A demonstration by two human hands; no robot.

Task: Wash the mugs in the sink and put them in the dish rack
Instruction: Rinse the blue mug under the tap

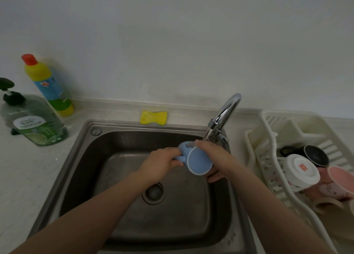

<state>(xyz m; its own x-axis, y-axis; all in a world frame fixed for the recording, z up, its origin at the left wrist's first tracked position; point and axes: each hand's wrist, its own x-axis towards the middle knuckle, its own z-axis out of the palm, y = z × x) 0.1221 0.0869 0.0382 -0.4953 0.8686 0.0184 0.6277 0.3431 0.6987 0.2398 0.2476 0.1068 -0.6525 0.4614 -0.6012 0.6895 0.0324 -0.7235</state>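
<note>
A blue mug (pixel 197 161) is held over the steel sink (pixel 80 158), tipped on its side with its mouth toward the camera, just under the faucet (pixel 226 114), from which a thin stream of water runs down behind it. The left hand (pixel 162 161) grips the mug's handle with curled fingers; the right hand (pixel 214 156) wraps round the mug's body, thumb over the top and fingers under the rim.

Much of the job looks done. The white dish rack (pixel 268 123) on the counter at the sink's right edge already holds three mugs lying on their sides: a black mug (pixel 314 155), a white mug (pixel 300 169) and a pink mug (pixel 333 184). No other mug shows in the basin, so the blue one is probably the last. It seems to be in its rinse; what remains is to finish that and set it in the rack.

A yellow sponge (pixel 153 117) lies on the counter behind the sink's back edge.
</note>
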